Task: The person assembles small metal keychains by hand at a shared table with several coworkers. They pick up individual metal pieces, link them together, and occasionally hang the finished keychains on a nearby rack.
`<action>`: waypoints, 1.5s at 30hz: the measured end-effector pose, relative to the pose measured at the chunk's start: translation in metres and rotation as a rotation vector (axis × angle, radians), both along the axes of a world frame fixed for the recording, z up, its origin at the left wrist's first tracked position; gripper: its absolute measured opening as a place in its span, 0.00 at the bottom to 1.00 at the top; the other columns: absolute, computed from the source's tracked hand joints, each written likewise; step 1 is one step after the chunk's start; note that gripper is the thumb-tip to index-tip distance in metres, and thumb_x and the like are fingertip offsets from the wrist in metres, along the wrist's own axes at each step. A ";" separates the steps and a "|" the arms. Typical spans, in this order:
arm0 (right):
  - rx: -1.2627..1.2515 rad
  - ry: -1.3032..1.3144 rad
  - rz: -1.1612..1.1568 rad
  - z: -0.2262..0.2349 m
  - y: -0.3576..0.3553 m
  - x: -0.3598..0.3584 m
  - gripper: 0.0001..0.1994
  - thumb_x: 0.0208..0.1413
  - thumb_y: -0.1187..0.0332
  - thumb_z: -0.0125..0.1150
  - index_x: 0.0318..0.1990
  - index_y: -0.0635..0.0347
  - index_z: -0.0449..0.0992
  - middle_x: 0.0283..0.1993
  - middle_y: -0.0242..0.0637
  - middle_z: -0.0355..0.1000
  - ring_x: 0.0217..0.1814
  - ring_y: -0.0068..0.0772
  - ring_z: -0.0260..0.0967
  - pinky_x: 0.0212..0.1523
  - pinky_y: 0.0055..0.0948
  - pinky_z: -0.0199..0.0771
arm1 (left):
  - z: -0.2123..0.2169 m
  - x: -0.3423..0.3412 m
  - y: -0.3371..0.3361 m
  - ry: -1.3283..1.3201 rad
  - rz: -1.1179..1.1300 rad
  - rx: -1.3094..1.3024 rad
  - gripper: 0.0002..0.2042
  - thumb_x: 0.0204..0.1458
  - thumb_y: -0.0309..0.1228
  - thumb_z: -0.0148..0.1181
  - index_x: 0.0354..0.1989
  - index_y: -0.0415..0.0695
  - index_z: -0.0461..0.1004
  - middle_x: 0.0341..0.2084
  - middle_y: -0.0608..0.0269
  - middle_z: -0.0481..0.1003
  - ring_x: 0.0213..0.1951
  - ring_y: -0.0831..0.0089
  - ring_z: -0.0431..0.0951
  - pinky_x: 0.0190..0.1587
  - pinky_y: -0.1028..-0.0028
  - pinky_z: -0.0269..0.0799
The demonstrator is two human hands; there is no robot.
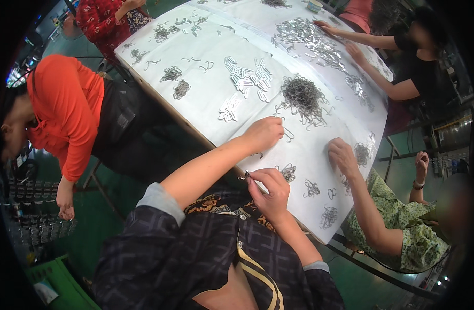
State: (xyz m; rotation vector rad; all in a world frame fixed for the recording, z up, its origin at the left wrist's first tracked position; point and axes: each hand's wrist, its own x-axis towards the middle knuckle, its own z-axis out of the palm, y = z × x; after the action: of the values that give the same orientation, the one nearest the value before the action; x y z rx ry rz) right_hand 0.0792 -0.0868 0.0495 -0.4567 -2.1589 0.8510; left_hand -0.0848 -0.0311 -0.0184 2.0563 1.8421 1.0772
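My left hand [265, 134] reaches over the white-covered table [208, 95] with its fingers closed in a pinch. A bent wire hook [288, 134] shows right at its fingertips. Closer to me, at the table's near edge, my right hand [270, 194] pinches a small dark piece [247, 174] whose kind I cannot make out. Just beyond my left hand lies a large tangled heap of wire hooks [303, 98]. A smaller cluster of hooks [287, 173] is partly hidden behind my right hand.
Shiny metal strips [247, 77] lie left of the heap, more strips [309, 41] farther off. Small hook piles [313, 188] dot the table. A person in green [392, 222] reaches in from the right; others stand around, one in orange [66, 103] bending at left.
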 end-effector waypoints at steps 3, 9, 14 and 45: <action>0.014 -0.017 -0.007 -0.001 0.000 0.004 0.07 0.40 0.81 0.67 0.29 0.63 0.78 0.29 0.37 0.75 0.30 0.36 0.73 0.31 0.29 0.71 | -0.010 0.013 0.027 0.357 -0.022 0.041 0.03 0.41 0.26 0.59 0.22 0.41 0.77 0.27 0.62 0.73 0.34 0.62 0.75 0.38 0.66 0.73; -0.004 -0.015 -0.012 -0.008 0.001 0.006 0.08 0.40 0.80 0.67 0.31 0.60 0.79 0.29 0.36 0.74 0.31 0.37 0.72 0.33 0.32 0.69 | -0.006 0.025 0.041 0.602 -0.101 0.026 0.03 0.38 0.27 0.58 0.19 0.42 0.76 0.26 0.62 0.73 0.34 0.64 0.75 0.38 0.68 0.73; -0.032 -0.037 0.015 -0.008 0.005 0.000 0.07 0.41 0.79 0.67 0.31 0.61 0.79 0.29 0.37 0.74 0.31 0.38 0.72 0.34 0.32 0.71 | -0.024 0.004 0.039 0.331 0.035 0.029 0.02 0.40 0.25 0.57 0.21 0.40 0.76 0.24 0.60 0.74 0.34 0.63 0.76 0.36 0.66 0.74; -0.120 -0.032 0.127 -0.008 0.002 -0.057 0.06 0.43 0.80 0.66 0.30 0.62 0.78 0.28 0.37 0.74 0.30 0.34 0.72 0.32 0.28 0.70 | 0.076 -0.029 -0.176 -0.826 0.197 -0.004 0.04 0.56 0.25 0.56 0.35 0.38 0.69 0.29 0.67 0.69 0.32 0.81 0.67 0.37 0.78 0.65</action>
State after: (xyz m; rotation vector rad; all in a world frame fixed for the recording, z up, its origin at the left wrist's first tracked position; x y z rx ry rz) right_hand 0.0218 -0.0848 0.0416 -0.3986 -2.1924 1.0545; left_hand -0.1136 -0.2067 0.0575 1.1315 1.5834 1.6337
